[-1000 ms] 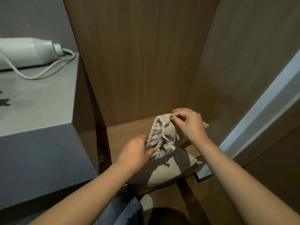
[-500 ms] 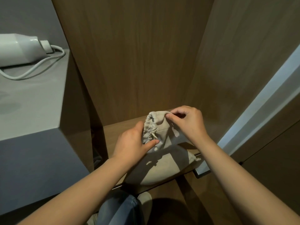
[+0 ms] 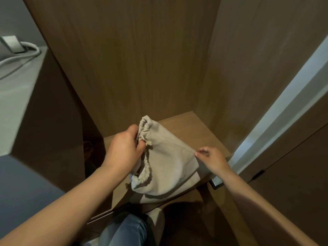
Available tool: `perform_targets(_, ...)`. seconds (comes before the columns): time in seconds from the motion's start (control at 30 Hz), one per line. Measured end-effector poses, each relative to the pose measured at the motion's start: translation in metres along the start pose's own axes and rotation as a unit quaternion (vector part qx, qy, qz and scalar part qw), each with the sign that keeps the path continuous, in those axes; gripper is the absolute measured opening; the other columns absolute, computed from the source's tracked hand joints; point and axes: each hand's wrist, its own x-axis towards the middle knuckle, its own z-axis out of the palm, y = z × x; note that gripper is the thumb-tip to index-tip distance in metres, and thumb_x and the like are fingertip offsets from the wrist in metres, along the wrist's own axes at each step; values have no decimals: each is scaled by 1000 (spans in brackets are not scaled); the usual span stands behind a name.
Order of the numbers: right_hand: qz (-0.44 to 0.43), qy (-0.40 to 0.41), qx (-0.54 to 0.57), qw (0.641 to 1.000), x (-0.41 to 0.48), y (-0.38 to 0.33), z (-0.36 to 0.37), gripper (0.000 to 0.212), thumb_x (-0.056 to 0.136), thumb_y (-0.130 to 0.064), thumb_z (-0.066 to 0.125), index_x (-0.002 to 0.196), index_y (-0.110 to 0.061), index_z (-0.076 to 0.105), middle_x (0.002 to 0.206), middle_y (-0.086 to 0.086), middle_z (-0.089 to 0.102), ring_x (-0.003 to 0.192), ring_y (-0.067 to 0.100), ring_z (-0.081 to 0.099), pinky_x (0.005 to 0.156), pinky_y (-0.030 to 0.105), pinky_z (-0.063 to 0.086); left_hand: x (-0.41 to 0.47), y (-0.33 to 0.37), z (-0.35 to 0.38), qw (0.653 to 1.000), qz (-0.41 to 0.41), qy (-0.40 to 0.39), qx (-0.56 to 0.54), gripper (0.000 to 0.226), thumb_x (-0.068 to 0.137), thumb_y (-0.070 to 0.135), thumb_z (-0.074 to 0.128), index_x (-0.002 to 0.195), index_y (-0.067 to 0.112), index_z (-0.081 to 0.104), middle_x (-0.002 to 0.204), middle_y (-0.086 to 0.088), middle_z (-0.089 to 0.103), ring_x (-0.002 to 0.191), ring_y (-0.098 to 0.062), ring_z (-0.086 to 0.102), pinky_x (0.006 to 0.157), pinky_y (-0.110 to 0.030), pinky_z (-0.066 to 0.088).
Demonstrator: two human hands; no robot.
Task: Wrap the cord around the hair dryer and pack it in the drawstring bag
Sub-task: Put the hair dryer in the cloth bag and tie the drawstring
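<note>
Head view: beige drawstring bag (image 3: 166, 162) at lower centre, on the wooden shelf (image 3: 198, 128). Left hand (image 3: 124, 150) closed on its gathered mouth; right hand (image 3: 211, 158) pinches the opposite corner. Hair dryer (image 3: 10, 44) with grey cord (image 3: 19, 58) lies upper left on the grey countertop (image 3: 16, 96).

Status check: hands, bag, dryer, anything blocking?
Left hand gripping gathered mouth of drawstring bag; right hand pinching its far edge. Bag on wooden shelf. Cord loose on grey counter, unwrapped. Nothing blocking.
</note>
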Motion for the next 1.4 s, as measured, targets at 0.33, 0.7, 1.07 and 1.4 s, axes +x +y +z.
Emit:
perform_targets(0.33,75,-104,-47,991,48,36,40,70,80,-45,72,140,-17,48,140,2,53,126,22,51,102,35,40,8,-18,43,988,-4,-107,112,13,90,25,58,91,30,47,83,6,50,70,-13,51,61,-23,35)
perform_targets(0.7,101,-62,-138,983,71,47,81,34,87,-43,64,103,-13,63,108,7,61,101,24,57,84,33,45,7,-33,78,990,-12,-102,100,14,90,25,58,86,27,44,84,6,49,72,-13,52,62,-23,34)
perform_targets(1.07,-95,167,150,970,96,-66,-5,31,89,-19,64,65,0,60,57,12,62,52,12,51,58,31,39,26,-7,30,999,-2,25,-23,7,91,16,58,93,22,54,81,9,57,73,-6,55,62,-24,45)
perform_targets(1.4,-139,33,140,980,16,-134,-54,62,89,-38,64,144,-22,41,142,-4,46,122,11,50,97,27,43,31,36,-35,989,19,73,-126,4,94,14,54,95,18,54,82,6,62,74,-6,61,59,-21,47)
